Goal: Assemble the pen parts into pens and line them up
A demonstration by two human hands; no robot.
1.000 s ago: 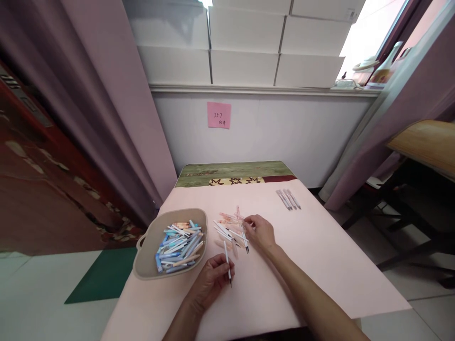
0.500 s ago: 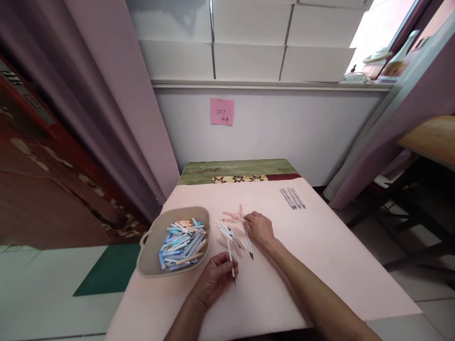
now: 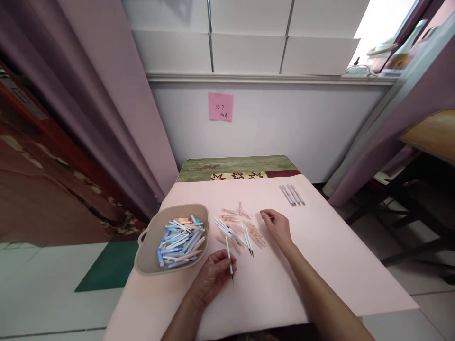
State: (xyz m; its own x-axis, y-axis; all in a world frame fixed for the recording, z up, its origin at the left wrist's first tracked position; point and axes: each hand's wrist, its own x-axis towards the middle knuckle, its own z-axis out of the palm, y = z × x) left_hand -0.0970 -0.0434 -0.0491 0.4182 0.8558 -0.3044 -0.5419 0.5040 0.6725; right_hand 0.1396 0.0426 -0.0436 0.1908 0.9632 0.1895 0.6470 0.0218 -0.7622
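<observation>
In my left hand [image 3: 215, 271], near the front of the table, is a slim white pen refill [image 3: 228, 255], dark tip down, pinched between thumb and fingers. My right hand [image 3: 279, 228] hovers just right of the pile, its fingers curled together with nothing visible in them. Between the hands lie several loose white refills [image 3: 222, 227], dark-tipped refills [image 3: 248, 240] and translucent pinkish pen barrels [image 3: 255, 232]. More pink patterned pen parts [image 3: 235, 211] lie at the back of this pile.
A beige basket [image 3: 147, 258] full of blue, white and peach pen parts [image 3: 183, 244] stands at the left. Several assembled-looking pens [image 3: 292, 195] lie side by side at the back right. The pink-covered table [image 3: 337, 265] meets a wall bearing a pink note [image 3: 221, 107].
My right hand has moved away from the pile to the right, uncovering pink barrels beneath it. The left hand still holds its refill in about the same place.
</observation>
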